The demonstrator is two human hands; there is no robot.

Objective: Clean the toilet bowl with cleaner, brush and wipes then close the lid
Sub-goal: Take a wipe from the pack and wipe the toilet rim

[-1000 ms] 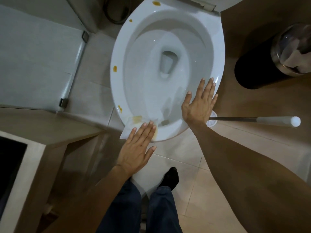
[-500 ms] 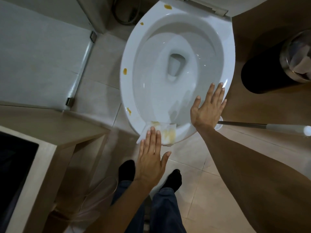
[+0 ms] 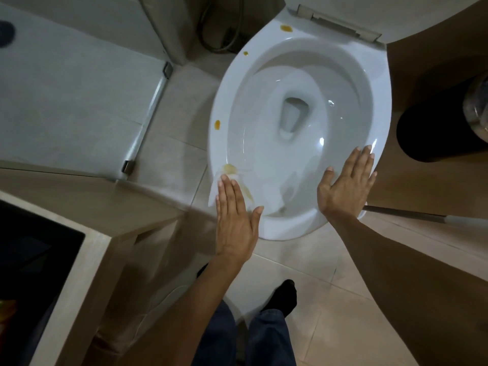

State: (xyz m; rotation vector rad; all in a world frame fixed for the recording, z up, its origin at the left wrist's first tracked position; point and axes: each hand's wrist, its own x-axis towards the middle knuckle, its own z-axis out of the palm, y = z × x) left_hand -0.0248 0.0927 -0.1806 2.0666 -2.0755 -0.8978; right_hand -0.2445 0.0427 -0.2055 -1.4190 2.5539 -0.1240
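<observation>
- Our left hand [image 3: 235,220] lies flat, fingers straight and together, pressing a thin white paper wipe [image 3: 215,190] onto the near-left rim of the glossy white ceramic toilet bowl [image 3: 380,107].
- Our right hand [image 3: 346,183] is spread flat on the near-right rim, gripping nothing.
- The wipe looks soft, already yellowed, and only pressed, not pinched; we judge it could slide off the smooth, curved rim into the bowl or onto the pale floor tiles [image 3: 340,294].
- It may smear rather than lift the yellow-brown smudge [image 3: 229,168] at our fingertips.
- Three amber spots remain untouched: one on the left rim [image 3: 217,124], two at the far rim [image 3: 286,28] [image 3: 245,53]; a soiled wipe could spread them.
- The slim metal brush handle with white grip [image 3: 406,213] lies right of the bowl; a knock could shift it.
- The white plastic lid [image 3: 340,19] is still up.
</observation>
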